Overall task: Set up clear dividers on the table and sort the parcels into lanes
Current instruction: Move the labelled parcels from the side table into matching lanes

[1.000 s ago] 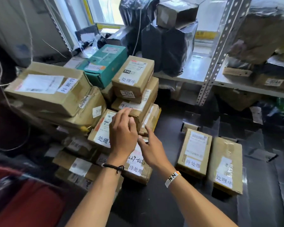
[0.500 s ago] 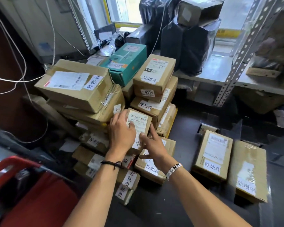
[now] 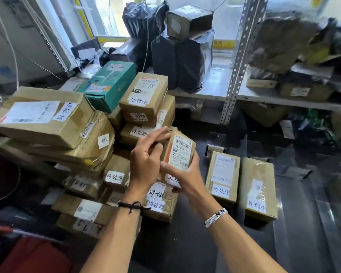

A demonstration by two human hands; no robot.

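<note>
Head view, the only one.

Parcel [image 3: 180,152]: small brown box with its barcode label facing the camera. It is held tilted in the air in front of the pile [image 3: 67,134], over the pile's lower boxes and off the table [image 3: 185,249]. Both hands are on it.

Left hand [image 3: 146,164]: thumb bent against the parcel's left face. Fingers [image 3: 161,133] are slightly spread and reach over the top left edge, so the hand pinches that corner. Black cord [image 3: 133,206] on the wrist.

Right hand [image 3: 185,180]: thumb lies across the label's bottom edge. The other fingers wrap round the right side from below, tips mostly hidden behind the box. Beaded band [image 3: 216,217] on the wrist.

Pile: cardboard boxes stacked several deep on the table's left, most with handwritten white stickers. Big dented box [image 3: 41,119] is top left, with a green box [image 3: 110,83] behind it.

Right of the hands: two flat parcels [image 3: 222,174] lie side by side on the dark table, close together. Can't tell if they touch.

Dividers [image 3: 297,171]: clear sheets on the table right of the flat parcels. They show mostly as glare, so edges and pose can't be told.

Behind: rack [image 3: 238,62], with black bags [image 3: 181,60] on a pale shelf left of its upright. Red thing [image 3: 28,257] at bottom left, blurred.
</note>
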